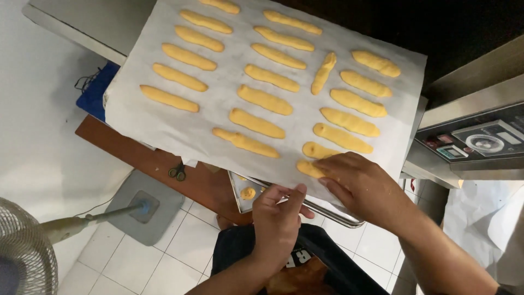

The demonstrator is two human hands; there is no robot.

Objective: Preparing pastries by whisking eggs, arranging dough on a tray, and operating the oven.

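- Two hands at near edge: left hand pinches tray rim; right hand flat, fingers spread, on parchment.
- Approx 20+ dough strips piped in rows; one lies askew.
- Oven to the right, tray not in yet.

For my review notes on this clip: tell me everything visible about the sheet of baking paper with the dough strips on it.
The baking paper is a large whitish, slightly wrinkled sheet, tilted in the head view and overhanging a metal tray at its near edge. It carries three rough rows of pale orange dough strips; one strip lies crooked. The right hand presses flat on its near corner, over the strips there. The left hand grips the edge from below.
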